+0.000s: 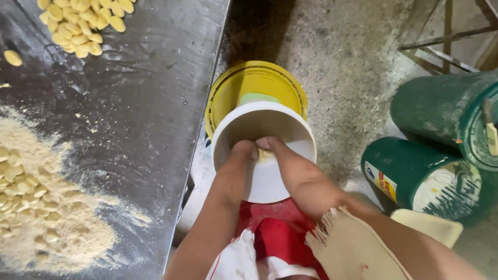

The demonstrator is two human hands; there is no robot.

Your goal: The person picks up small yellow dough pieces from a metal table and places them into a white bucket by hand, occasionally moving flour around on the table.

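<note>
— So what took up most of the view?

— Mostly the dark, shiny metal tabletop on the left, dusted with pale flour, and the grey concrete floor beside it. Two big green plastic drums lay on their sides at the right, one just behind the other.

— And the hands?

— Both were down inside a white round plastic bucket that stood on the floor just off the tabletop's edge, in front of a yellow round plastic lid or tub. The left hand and right hand were pressed together, fingertips meeting on a small yellowish lump against the bucket's inner wall. Whether they gripped it or only touched it, I couldn't tell.

— Anything on the tabletop?

— A wide heap of floury, pale yellow oval pieces at the near left, and a smaller cleaner pile of the same yellow pieces at the far edge.
</note>
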